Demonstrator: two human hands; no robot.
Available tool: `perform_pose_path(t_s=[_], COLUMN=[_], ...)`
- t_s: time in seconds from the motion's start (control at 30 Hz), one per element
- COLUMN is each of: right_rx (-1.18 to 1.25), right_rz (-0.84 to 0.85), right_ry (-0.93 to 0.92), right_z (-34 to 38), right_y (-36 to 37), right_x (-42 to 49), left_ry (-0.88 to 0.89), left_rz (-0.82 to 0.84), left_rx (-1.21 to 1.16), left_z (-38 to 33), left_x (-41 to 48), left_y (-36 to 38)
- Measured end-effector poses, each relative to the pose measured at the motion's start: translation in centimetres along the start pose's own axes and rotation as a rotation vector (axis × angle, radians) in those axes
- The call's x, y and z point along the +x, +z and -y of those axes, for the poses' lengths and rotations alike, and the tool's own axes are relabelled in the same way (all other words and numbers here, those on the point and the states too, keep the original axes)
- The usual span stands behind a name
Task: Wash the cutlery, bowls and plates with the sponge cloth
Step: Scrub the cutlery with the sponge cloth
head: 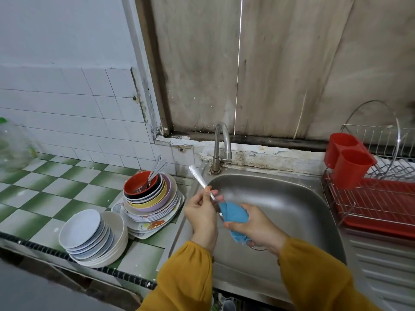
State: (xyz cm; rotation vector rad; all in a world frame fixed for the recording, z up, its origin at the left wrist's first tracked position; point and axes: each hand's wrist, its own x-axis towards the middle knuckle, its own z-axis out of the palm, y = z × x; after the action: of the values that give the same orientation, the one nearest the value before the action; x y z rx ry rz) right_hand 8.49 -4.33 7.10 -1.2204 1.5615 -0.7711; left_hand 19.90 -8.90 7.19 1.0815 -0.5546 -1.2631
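Note:
Over the left part of the steel sink (292, 198), my left hand (201, 209) pinches a piece of metal cutlery (198, 178) by its handle, the handle end pointing up and left. My right hand (253, 225) grips a blue sponge cloth (233, 213) wrapped round the cutlery's lower end, which is hidden inside it. On the tiled counter left of the sink stands a stack of plates and bowls (150, 205); its top red bowl (140, 184) holds several forks and spoons (155, 170). A second pile of white plates in a bowl (89, 236) sits nearer the front edge.
The faucet (221, 144) rises behind the sink with no water running. A wire dish rack on a red tray (377, 203) with two red cutlery cups (348, 160) stands at the right. A clear plastic container (13, 147) is at the far left.

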Motion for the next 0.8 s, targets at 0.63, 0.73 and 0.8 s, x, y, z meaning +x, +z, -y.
perform_pose_path(t_s=[0.63,0.73,0.8], right_rx=[0.894,1.045,1.147], right_rz=[-0.123,-0.293,-0.328], right_ry=[-0.128,-0.145,-0.191], right_z=[2.6,2.9,2.9], right_y=[-1.1,-1.1,-1.3], right_x=[2.8,3.7,4.1], left_ry=[-0.019,-0.057,-0.173], left_rz=[0.59,0.623,0.588], left_rx=[0.465,0.652,0.674], left_z=[-0.8,-0.5,-0.5], left_x=[0.0,0.0,-0.1], left_y=[-0.6,-1.6,-2.1])
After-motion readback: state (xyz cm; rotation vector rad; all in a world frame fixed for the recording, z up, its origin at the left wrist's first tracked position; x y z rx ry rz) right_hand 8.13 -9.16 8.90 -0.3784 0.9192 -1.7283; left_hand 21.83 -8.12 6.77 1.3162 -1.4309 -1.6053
